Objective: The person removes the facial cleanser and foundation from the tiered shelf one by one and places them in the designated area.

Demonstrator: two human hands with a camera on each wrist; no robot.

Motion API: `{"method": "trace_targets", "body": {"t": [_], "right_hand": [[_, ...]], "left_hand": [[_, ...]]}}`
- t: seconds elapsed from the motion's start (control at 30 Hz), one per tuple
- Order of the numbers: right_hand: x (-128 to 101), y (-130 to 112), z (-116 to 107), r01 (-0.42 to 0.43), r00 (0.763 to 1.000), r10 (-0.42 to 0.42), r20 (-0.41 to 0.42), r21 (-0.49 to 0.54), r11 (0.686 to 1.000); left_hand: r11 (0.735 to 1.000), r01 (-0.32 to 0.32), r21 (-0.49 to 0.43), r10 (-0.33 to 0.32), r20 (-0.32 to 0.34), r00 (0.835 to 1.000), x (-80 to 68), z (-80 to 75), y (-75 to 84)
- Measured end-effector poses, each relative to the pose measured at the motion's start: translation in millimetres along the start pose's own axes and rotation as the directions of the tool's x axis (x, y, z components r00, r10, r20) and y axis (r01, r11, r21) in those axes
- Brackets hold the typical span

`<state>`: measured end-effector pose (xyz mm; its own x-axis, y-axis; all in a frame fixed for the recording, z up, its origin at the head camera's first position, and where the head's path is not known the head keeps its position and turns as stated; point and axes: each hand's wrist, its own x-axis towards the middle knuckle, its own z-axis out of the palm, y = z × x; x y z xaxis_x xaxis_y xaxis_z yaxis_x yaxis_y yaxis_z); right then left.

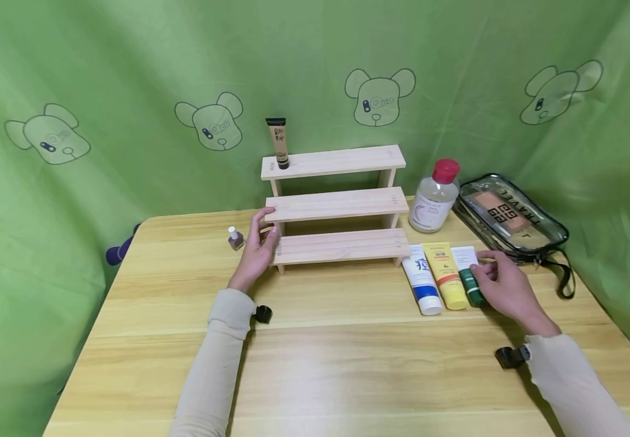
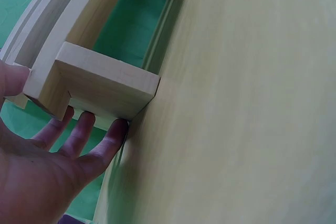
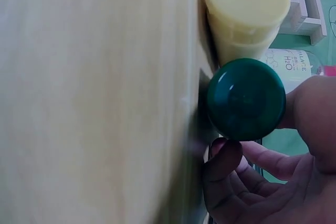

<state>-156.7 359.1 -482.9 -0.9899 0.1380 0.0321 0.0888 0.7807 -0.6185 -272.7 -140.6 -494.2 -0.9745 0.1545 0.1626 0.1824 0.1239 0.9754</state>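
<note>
A three-tier wooden shelf (image 1: 337, 206) stands at the back of the table. My left hand (image 1: 263, 233) rests against its left end, fingers (image 2: 81, 135) straight behind the leg (image 2: 100, 85) and thumb on the middle tier. My right hand (image 1: 484, 270) grips a white tube with a green cap (image 1: 472, 290), lying on the table at the right. In the right wrist view thumb and fingers close round the green cap (image 3: 245, 99). Beside it lie a yellow tube (image 1: 446, 276), whose cap (image 3: 247, 9) also shows, and a white tube with a blue cap (image 1: 421, 279).
A tan tube (image 1: 278, 142) stands on the top tier's left end. A small nail polish bottle (image 1: 235, 238) sits left of the shelf. A clear bottle with a red cap (image 1: 434, 197) and a transparent travel pouch (image 1: 508, 218) are at the back right. Green cloth hangs behind the table (image 1: 348, 364).
</note>
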Motion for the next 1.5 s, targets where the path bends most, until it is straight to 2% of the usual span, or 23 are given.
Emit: {"method": "trace_targets", "body": {"t": [0.27,0.43,0.6,0.87,1.1,1.5], "right_hand": [[-0.1,-7.5,-8.5,0.021,1.0,-0.021,-0.013,-0.005,1.0],[2.7,-20.4,-18.1,0.062,0.997,-0.061,-0.044,0.024,0.998],[6.7,-36.5,-18.7,0.075,0.993,-0.074,-0.091,0.011,0.997],[12.9,-64.6,-8.6,0.183,0.964,-0.173,-0.203,0.03,0.983],[20.5,-87.7,-10.6,0.171,0.975,-0.156,-0.157,0.087,0.981],[34.1,-130.1,-5.9,0.217,0.969,-0.189,-0.16,0.177,0.96]], "left_hand": [[1.0,0.005,0.0,-0.005,0.005,1.0,-1.9,-0.3,0.0],[1.0,-0.004,-0.013,0.004,0.009,1.0,-1.7,-0.1,2.1],[1.0,0.002,-0.003,-0.002,0.007,1.0,-2.0,-1.2,3.0],[1.0,-0.004,0.009,0.004,0.001,1.0,-1.8,-1.1,1.3],[1.0,-0.014,-0.001,0.014,0.006,1.0,-0.3,-0.5,2.1],[1.0,-0.004,-0.019,0.004,0.005,1.0,-1.4,-0.2,3.5]]}}
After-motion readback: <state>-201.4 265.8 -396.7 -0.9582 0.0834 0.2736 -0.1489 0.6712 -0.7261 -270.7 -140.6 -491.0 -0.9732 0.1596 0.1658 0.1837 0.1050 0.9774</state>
